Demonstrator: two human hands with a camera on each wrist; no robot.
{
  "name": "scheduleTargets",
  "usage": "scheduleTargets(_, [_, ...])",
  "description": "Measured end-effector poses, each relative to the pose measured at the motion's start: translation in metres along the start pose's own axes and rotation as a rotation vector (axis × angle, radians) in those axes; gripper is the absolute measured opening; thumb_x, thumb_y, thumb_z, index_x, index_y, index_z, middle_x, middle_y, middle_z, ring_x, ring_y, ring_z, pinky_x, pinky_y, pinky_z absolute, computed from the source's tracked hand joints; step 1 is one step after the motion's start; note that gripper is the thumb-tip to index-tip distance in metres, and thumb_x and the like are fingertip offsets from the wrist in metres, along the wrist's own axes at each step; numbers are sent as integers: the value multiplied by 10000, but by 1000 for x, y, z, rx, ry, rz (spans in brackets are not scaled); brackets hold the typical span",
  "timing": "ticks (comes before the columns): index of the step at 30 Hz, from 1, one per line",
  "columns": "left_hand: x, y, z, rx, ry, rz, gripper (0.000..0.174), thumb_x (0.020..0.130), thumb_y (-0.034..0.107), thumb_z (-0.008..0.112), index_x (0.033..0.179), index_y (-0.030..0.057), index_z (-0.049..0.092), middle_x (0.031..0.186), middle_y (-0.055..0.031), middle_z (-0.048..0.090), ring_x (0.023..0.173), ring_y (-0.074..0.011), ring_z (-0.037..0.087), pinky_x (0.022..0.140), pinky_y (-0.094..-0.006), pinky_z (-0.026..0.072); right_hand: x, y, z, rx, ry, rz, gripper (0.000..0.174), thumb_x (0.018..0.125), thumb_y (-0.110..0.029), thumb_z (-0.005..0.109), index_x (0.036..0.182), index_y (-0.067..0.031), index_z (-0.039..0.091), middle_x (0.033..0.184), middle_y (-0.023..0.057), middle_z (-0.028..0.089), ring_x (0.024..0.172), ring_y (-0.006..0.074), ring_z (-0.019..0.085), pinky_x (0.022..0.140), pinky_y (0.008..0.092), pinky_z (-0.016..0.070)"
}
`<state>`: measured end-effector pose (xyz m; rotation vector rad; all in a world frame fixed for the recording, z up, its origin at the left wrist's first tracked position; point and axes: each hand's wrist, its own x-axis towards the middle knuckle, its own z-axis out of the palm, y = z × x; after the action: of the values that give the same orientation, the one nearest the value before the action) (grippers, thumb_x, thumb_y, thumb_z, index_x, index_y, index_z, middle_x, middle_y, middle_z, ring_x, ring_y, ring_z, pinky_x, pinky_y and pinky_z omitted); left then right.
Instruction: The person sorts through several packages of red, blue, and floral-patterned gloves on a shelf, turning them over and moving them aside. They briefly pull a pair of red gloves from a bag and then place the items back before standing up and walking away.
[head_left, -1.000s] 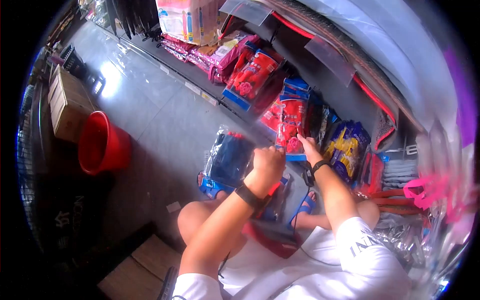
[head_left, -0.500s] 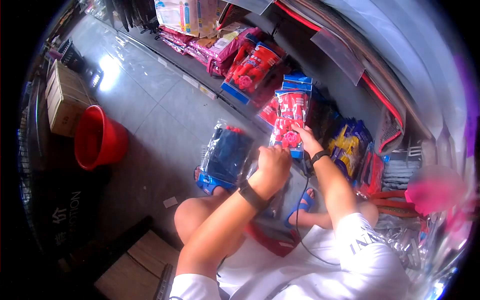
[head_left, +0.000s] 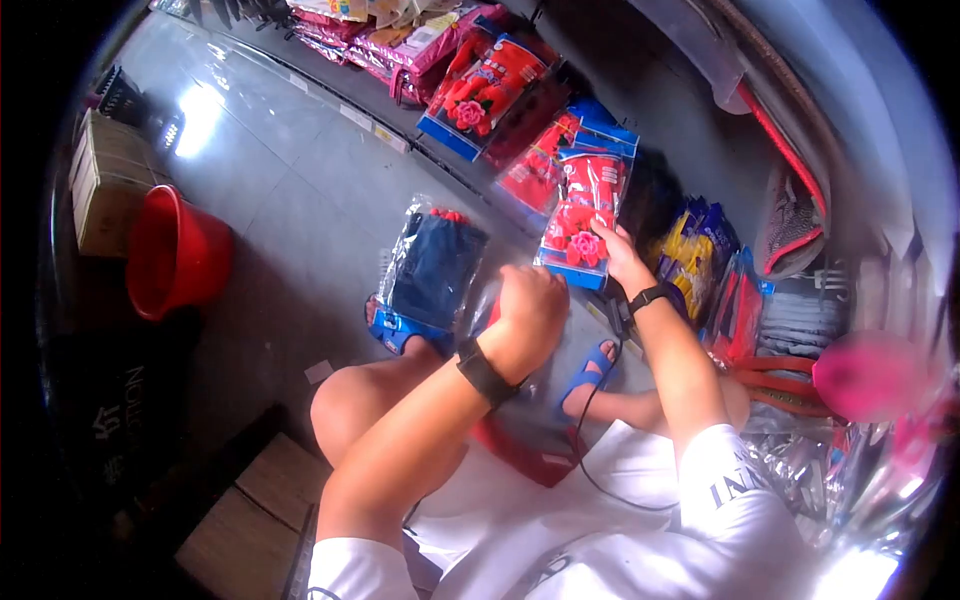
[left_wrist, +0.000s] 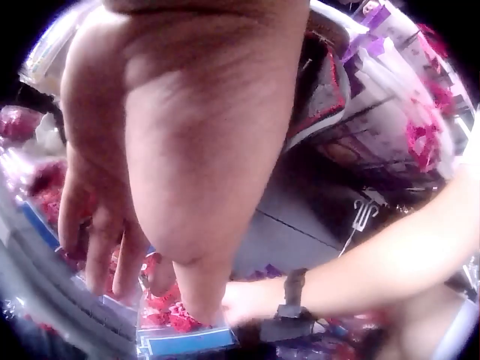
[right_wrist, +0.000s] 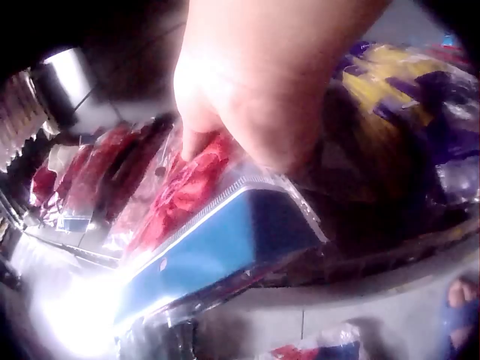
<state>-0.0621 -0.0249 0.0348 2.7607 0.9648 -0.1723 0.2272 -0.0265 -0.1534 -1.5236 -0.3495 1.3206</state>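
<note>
In the head view my right hand pinches the lower right edge of a clear pack of red gloves, thumb on top. A pink flower print and blue end strips show on it. The right wrist view has the pack's blue end strip just below the hand. Close by its lower left corner is my left hand. The left wrist view shows the left fingers pointing down, loosely bent, with nothing seen in them. More red glove packs lie behind the held one on the low shelf.
A bagged dark blue item is on the floor by my left foot. Yellow and purple packs sit right of the red ones. A red bucket and a cardboard box stand at the left. Pink bags lie farther along the shelf.
The left hand has drawn back a little from the pack's lower edge. The right hand keeps its grip, and the pack now tilts slightly. The head view has shifted.
</note>
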Motion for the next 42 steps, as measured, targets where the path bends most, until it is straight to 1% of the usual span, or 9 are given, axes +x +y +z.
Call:
scheduleTargets(3, [-2,6,-6,-4,-72,27,260,843,309,659,997,101,639,939,-60,669,886,-218,669,740,-353,478,8,3,-5,-1,-1,10,318,888,-149,707,1178,-63,611,1112,77,681,986,204,673,884,371,547])
scheduleTargets(8, [-4,21,-6,27,-119,31,215,828,206,628,1018,109,651,1001,-68,667,936,-223,656,773,-370,462,2,6,6,-46,67,-67,324,885,-168,714,1169,-52,608,1100,74,679,958,188,669,872,342,532])
scheduleTargets(17, [-2,33,1,46,-154,12,336,794,235,665,1103,106,642,1008,-69,657,959,-225,635,788,-374,443,7,-2,11,-145,155,-44,337,874,-215,731,1148,-52,622,1084,75,687,965,188,667,872,331,522])
scheduleTargets(20, [-2,35,-8,-32,-341,49,400,881,253,598,1219,41,622,1213,-153,632,1159,-327,585,1009,-516,391,13,-7,10,-10,71,-9,363,881,-262,723,1159,-52,624,1101,82,691,984,197,671,880,342,525])
scheduleTargets(23, [-5,43,12,83,-182,26,353,821,241,645,1133,78,627,1048,-83,648,979,-241,624,839,-422,438,24,-10,9,87,53,44,409,857,-300,744,1160,-56,619,1122,90,681,994,218,665,887,369,523])
scheduleTargets(30, [-10,59,13,109,-256,60,352,883,238,578,1188,66,618,1134,-103,647,1046,-273,616,939,-497,414,27,-12,15,125,8,136,338,906,-252,690,1175,-58,623,1126,93,689,1008,218,675,894,369,534])
scheduleTargets(35, [-20,83,32,90,-416,137,385,909,249,554,1247,77,619,1240,-126,629,1166,-294,583,1023,-571,360,12,-13,26,30,69,-105,324,881,-149,713,1161,-27,604,1121,108,676,977,221,676,849,354,543])
scheduleTargets(38, [-31,89,28,98,-551,239,381,908,251,556,1237,78,639,1242,-122,631,1178,-302,577,1036,-567,354,-20,-31,46,-206,167,-194,306,886,-121,699,1153,-8,599,1119,99,673,963,194,661,860,322,511])
scheduleTargets(42, [-50,97,26,110,-515,294,421,878,300,596,1216,56,657,1236,-141,640,1165,-318,591,1047,-553,354,-61,-39,51,-367,147,-305,323,889,-145,696,1169,-9,613,1135,79,669,968,163,641,873,309,490])
